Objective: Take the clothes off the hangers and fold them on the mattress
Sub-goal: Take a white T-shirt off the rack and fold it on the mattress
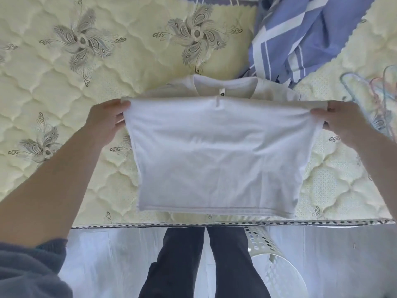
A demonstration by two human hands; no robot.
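A white t-shirt [221, 155] is stretched between my two hands over the near part of the mattress [71, 100]. My left hand [105, 121] grips its left edge and my right hand [341, 123] grips its right edge. The shirt is doubled over: the front layer hangs down toward the mattress edge, and the collar part [225, 87] lies flat behind it on the mattress. Several thin pastel hangers [373, 93] lie on the mattress to the right.
A crumpled blue-and-white striped sheet [300, 39] is bunched at the far right. A white perforated laundry basket [277, 267] stands on the floor by my legs, just below the mattress edge [129, 225].
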